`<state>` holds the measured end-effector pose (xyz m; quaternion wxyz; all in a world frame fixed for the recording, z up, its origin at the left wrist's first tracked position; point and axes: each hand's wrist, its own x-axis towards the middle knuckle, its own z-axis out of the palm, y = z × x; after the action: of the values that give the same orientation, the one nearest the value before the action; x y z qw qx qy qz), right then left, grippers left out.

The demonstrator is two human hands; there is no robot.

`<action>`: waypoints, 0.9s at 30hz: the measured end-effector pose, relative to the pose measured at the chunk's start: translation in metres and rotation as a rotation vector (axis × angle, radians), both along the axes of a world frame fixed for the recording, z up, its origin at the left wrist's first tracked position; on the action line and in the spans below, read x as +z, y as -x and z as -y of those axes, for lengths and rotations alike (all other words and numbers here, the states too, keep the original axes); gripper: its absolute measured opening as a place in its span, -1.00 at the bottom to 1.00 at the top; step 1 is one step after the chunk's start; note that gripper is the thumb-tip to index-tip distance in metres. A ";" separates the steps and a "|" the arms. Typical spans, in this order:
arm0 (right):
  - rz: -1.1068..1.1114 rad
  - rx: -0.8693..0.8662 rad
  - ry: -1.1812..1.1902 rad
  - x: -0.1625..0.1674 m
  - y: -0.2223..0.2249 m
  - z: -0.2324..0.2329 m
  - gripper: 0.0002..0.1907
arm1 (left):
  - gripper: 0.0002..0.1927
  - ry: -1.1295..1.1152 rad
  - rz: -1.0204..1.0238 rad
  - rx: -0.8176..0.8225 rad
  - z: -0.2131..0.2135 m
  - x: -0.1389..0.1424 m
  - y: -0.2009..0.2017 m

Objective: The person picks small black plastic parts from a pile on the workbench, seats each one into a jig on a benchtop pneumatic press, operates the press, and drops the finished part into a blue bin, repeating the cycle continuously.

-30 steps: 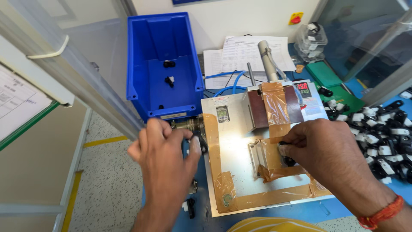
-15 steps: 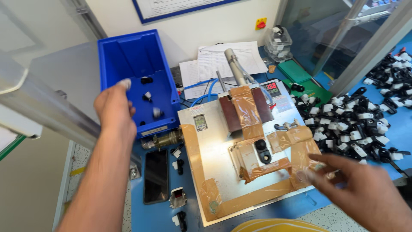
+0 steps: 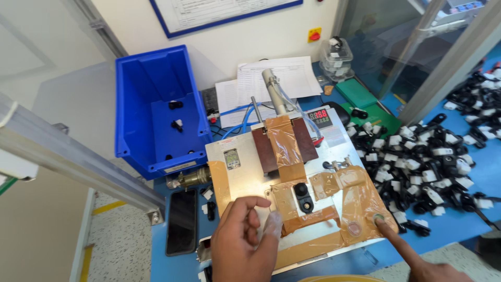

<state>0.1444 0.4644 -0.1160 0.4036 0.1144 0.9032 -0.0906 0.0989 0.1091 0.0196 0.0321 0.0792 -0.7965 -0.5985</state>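
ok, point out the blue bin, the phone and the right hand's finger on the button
blue bin (image 3: 136, 112), head view, left inner wall
phone (image 3: 181, 222), head view, middle of the dark screen
right hand (image 3: 417, 261), head view, base of the outstretched index finger

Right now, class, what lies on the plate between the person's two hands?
In the head view, between left hand and right hand: brown tape and a small black part on the metal plate.

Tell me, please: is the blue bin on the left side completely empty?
No, the blue bin is not empty: a few small black parts lie on its floor.
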 end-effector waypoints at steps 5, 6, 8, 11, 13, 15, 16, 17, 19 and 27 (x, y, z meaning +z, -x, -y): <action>-0.046 0.072 -0.021 -0.019 0.008 -0.010 0.19 | -0.69 0.142 -0.053 0.001 -0.010 0.027 0.015; -0.040 0.107 -0.030 -0.021 0.008 -0.015 0.10 | -0.69 0.148 -0.039 0.010 -0.013 0.032 0.019; -0.019 0.179 -0.046 -0.026 0.008 -0.024 -0.06 | -0.68 0.176 -0.035 0.031 -0.019 0.039 0.023; -0.118 0.145 0.165 -0.031 0.011 -0.033 0.05 | -0.67 0.224 -0.005 0.035 -0.033 0.044 0.028; -0.007 0.179 0.025 -0.034 0.012 -0.036 0.00 | -0.61 0.274 0.087 0.031 -0.040 0.045 0.033; 0.030 0.198 -0.046 -0.037 0.011 -0.037 -0.03 | -0.58 0.320 0.054 0.037 -0.045 0.045 0.035; -0.001 0.199 -0.042 -0.039 0.012 -0.037 -0.03 | -0.57 0.343 0.037 0.046 -0.047 0.045 0.036; -0.036 0.200 -0.036 -0.041 0.012 -0.035 -0.04 | -0.57 0.347 0.029 0.038 -0.048 0.046 0.037; -0.099 0.200 -0.020 -0.044 0.012 -0.032 -0.05 | -0.57 0.358 0.019 0.016 -0.049 0.047 0.037; 0.036 0.269 -0.035 0.010 0.017 -0.014 -0.03 | -0.58 0.345 0.112 0.014 -0.059 0.047 0.026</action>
<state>0.1271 0.4781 -0.1059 0.4261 0.0009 0.9045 -0.0178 0.0724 0.1678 0.0669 0.0050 0.1115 -0.8873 -0.4476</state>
